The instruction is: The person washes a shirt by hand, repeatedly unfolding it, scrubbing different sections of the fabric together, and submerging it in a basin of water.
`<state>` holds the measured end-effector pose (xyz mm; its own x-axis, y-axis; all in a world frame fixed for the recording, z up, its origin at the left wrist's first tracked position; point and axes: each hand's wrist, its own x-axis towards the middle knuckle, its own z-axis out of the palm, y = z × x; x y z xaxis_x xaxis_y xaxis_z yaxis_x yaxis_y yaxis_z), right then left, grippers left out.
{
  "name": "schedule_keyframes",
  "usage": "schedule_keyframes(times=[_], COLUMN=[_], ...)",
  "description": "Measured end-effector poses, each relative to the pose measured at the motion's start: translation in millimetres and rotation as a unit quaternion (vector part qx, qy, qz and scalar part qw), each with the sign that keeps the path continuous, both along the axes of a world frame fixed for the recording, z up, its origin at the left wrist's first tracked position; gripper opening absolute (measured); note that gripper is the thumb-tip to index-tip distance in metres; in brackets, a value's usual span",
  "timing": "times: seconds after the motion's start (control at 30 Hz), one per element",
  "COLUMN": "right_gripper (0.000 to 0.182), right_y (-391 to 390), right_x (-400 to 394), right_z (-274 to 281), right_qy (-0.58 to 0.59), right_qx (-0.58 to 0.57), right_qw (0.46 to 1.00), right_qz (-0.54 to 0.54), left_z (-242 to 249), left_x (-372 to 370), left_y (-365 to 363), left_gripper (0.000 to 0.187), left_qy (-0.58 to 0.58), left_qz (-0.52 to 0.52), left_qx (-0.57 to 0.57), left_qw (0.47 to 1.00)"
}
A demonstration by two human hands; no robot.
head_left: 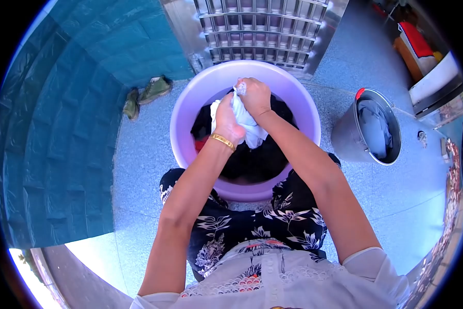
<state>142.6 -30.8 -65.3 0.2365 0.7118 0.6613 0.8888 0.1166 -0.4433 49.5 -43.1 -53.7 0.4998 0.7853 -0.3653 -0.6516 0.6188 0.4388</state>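
Between my two hands is a bunched white cloth (249,126), held over a large purple basin (182,129). My left hand (227,121), with a gold bracelet at its wrist, is closed around the cloth's lower left side. Higher up, my right hand (255,97) is curled in a fist on the cloth, with white suds by its fingers. Loose folds of the cloth hang down below my hands. Dark clothes (247,165) fill the basin beneath, and a bit of red fabric (200,143) shows at their left.
A metal bucket (347,131) holding grey-blue cloth stands right of the basin. Behind the basin is a metal grille door (262,31). Green shoes (154,89) sit by the teal wall (61,139) at left. My knees flank the basin's near side.
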Motion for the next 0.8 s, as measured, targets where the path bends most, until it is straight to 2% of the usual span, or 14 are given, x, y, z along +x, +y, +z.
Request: schedule_keyframes(times=[0.1,0.13,0.23,0.27,0.3,0.37,0.43,0.57,0.6,0.63,0.67,0.7,0.77,0.8], right_gripper=[0.019,0.019,0.015,0.017,0.018,0.020,0.022,0.023,0.021,0.020,0.022,0.024,0.027,0.030], right_y=[-10,-23,-58,-55,-48,-18,2,3,5,6,5,-6,-16,-18], right_x=[-28,-44,-73,-71,-67,-34,7,17,21,25,31,33,30,25], right_z=[11,23,41,40,36,22,15,16,19,21,24,40,42,41], right_qy=[0.050,0.059,0.055,0.060,0.066,0.010,0.002,0.008,0.028,0.047,0.144,0.246,0.312,0.281], right_qx=[0.019,0.035,0.036,0.053,0.069,0.065,0.000,0.003,0.013,0.023,-0.093,-0.222,-0.355,-0.348], right_qw=[0.998,0.995,0.979,0.979,0.978,0.992,1.000,1.000,1.000,0.998,0.983,0.930,0.829,0.822], right_qz=[0.043,0.067,0.192,0.188,0.186,0.105,0.003,-0.029,-0.005,0.020,0.070,0.157,0.298,0.353], left_z=[-18,-37,-133,-146,-124,-36,4,14,21,32,32,32,37,40], left_x=[-8,-19,-26,-25,-24,-16,-6,-11,-16,-20,-23,-27,-33,-37], left_y=[26,44,94,98,86,46,7,16,21,20,24,28,32,33], left_gripper=[0.021,0.026,0.026,0.026,0.026,0.028,0.028,0.025,0.026,0.024,0.023,0.023,0.025,0.026], left_qy=[0.016,-0.016,-0.091,-0.124,-0.124,-0.037,-0.062,-0.045,-0.059,-0.036,-0.046,-0.055,-0.094,-0.088], left_qz=[0.049,0.002,-0.017,-0.026,-0.026,-0.051,-0.139,-0.121,-0.125,-0.066,-0.034,-0.002,-0.012,-0.010], left_qx=[0.044,0.086,0.068,0.058,0.056,0.067,0.042,0.036,0.046,0.030,0.031,0.033,0.062,0.077], left_qw=[0.998,0.996,0.993,0.990,0.990,0.996,0.987,0.991,0.989,0.997,0.998,0.998,0.994,0.993])
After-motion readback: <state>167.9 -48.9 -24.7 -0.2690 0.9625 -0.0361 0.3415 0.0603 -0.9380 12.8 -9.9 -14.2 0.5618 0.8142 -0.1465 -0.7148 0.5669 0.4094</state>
